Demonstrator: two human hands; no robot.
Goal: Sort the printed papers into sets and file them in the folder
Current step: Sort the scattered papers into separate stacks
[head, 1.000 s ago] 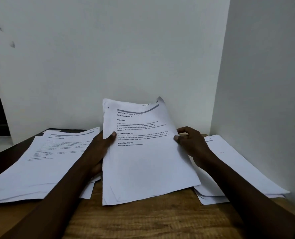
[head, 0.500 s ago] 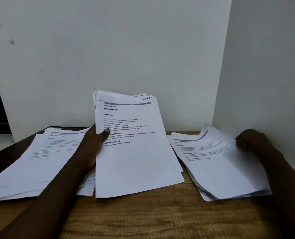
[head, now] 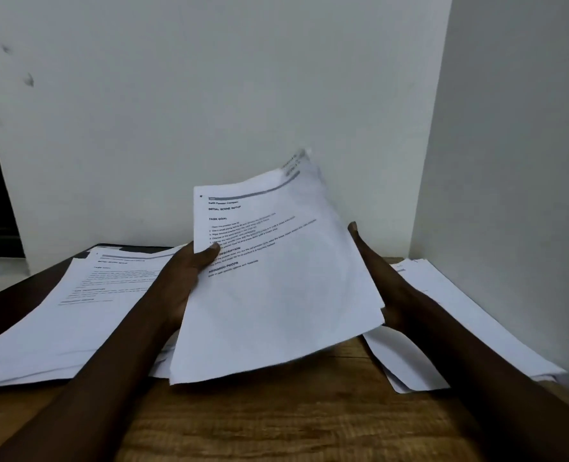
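Observation:
I hold a stack of printed papers (head: pixel 276 295) tilted up above the wooden table (head: pixel 276 415). My left hand (head: pixel 183 281) grips its left edge, thumb on the printed top page. My right hand (head: pixel 386 288) holds the right edge with the thumb lying along it; its fingers are hidden under the sheets. The stack's top right corner is lifted and blurred. A pile of printed sheets (head: pixel 76 311) lies on the table to the left. Another pile (head: pixel 459 318) lies to the right against the wall.
A white wall (head: pixel 243 95) stands close behind the table and a second wall (head: pixel 516 161) closes the right side. A dark flat edge (head: pixel 136 248) shows behind the left pile. Bare wood runs along the table's front.
My right hand left the right pile, where it laid a sheet, and came back to the right edge of the held stack. The stack tilted and its top right corner rose.

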